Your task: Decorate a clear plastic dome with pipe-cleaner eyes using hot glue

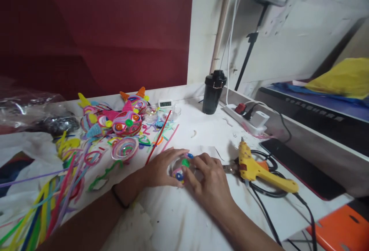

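In front of me, a small clear round shell (175,163) with blue, green and pink pieces on it sits low over the table, between both hands. My left hand (160,167) curls around its left side, thumb and fingers on the rim. From the right, my right hand (211,178) presses closed fingers and thumb against the coloured pieces; its exact grip is partly hidden. Just right of that hand lies a yellow hot glue gun (253,168) with its nozzle upward. A red pipe cleaner (158,137) and a pink pipe cleaner (170,137) rest beyond my left hand.
Colourful pipe-cleaner animal heads (127,122), a clear bowl (125,149) and strips (43,205) crowd the left. A black bottle (213,93), small digital display (165,104) and power strip (245,120) stand behind. A dark phone (302,168) and cables (268,220) lie right.
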Action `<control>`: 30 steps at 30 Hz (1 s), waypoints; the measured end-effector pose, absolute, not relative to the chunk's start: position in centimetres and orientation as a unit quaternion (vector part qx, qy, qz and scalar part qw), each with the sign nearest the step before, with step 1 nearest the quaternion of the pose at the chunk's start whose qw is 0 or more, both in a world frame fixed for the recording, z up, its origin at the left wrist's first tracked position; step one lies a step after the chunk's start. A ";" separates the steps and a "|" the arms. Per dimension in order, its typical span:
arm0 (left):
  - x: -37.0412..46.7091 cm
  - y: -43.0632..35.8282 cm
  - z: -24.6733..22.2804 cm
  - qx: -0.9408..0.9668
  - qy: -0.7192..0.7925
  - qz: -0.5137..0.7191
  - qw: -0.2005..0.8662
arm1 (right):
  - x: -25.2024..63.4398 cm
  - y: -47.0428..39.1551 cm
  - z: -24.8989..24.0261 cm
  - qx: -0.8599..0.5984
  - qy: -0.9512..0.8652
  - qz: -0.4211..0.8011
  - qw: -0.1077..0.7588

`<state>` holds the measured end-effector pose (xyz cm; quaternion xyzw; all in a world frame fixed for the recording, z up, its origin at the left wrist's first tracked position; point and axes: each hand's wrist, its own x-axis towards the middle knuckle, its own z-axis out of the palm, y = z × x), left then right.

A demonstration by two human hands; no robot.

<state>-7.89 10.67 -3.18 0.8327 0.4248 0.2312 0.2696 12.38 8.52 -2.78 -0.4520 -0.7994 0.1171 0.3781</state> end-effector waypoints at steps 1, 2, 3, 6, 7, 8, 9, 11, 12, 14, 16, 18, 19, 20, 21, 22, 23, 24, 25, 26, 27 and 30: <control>-7.9 10.6 -3.1 0.837 0.418 0.230 0.268 | 12.4 8.6 -2.9 -0.450 -0.800 0.114 0.381; -7.9 10.6 -3.0 0.841 0.412 0.232 0.265 | 12.4 8.6 -3.0 -0.449 -0.800 0.112 0.381; -7.9 10.6 -2.9 0.844 0.405 0.234 0.262 | 12.5 8.6 -3.1 -0.447 -0.801 0.111 0.381; -7.9 10.4 -2.7 0.848 0.396 0.240 0.258 | 12.5 8.6 -3.2 -0.443 -0.804 0.116 0.379; -7.8 10.4 -2.6 0.847 0.397 0.239 0.260 | 12.5 8.6 -3.2 -0.443 -0.804 0.119 0.379; -7.8 10.4 -2.6 0.847 0.398 0.236 0.262 | 12.5 8.6 -3.2 -0.443 -0.803 0.121 0.380; -7.8 10.4 -2.5 0.846 0.399 0.235 0.263 | 12.5 8.6 -3.2 -0.443 -0.802 0.122 0.381; -7.8 10.3 -2.5 0.848 0.399 0.233 0.260 | 12.5 8.6 -3.1 -0.445 -0.801 0.123 0.382; -7.8 10.4 -2.5 0.849 0.398 0.233 0.258 | 12.6 8.6 -3.1 -0.446 -0.801 0.123 0.380; -7.8 10.4 -2.6 0.853 0.392 0.234 0.253 | 12.6 8.5 -3.1 -0.445 -0.803 0.119 0.378; -7.8 10.5 -2.6 0.857 0.383 0.235 0.251 | 12.5 8.5 -3.0 -0.443 -0.805 0.112 0.377; -7.8 10.6 -2.7 0.861 0.373 0.241 0.249 | 12.5 8.5 -3.0 -0.443 -0.806 0.104 0.378; -7.8 10.6 -2.8 0.862 0.367 0.246 0.247 | 12.5 8.5 -3.0 -0.443 -0.806 0.100 0.378; -7.8 10.6 -2.8 0.863 0.363 0.251 0.245 | 12.5 8.4 -3.0 -0.444 -0.807 0.097 0.377; -7.8 10.7 -2.9 0.864 0.360 0.254 0.243 | 12.5 8.4 -3.0 -0.444 -0.808 0.095 0.375; -7.8 10.7 -3.0 0.865 0.357 0.260 0.240 | 12.5 8.4 -3.0 -0.443 -0.810 0.091 0.374; -7.8 10.8 -3.1 0.866 0.353 0.265 0.236 | 12.5 8.4 -3.0 -0.441 -0.811 0.087 0.375; -7.8 10.8 -3.2 0.867 0.349 0.269 0.232 | 12.5 8.4 -3.0 -0.438 -0.812 0.084 0.377; -7.9 10.8 -3.3 0.869 0.345 0.272 0.228 | 12.5 8.4 -3.0 -0.436 -0.812 0.080 0.380; -7.9 10.9 -3.4 0.871 0.341 0.274 0.225 | 12.6 8.4 -3.0 -0.434 -0.812 0.077 0.383; -7.9 10.9 -3.4 0.872 0.337 0.276 0.223 | 12.6 8.5 -3.0 -0.432 -0.812 0.075 0.385; -8.0 11.0 -3.7 0.873 0.338 0.275 0.221 | 12.6 8.5 -3.1 -0.429 -0.813 0.069 0.387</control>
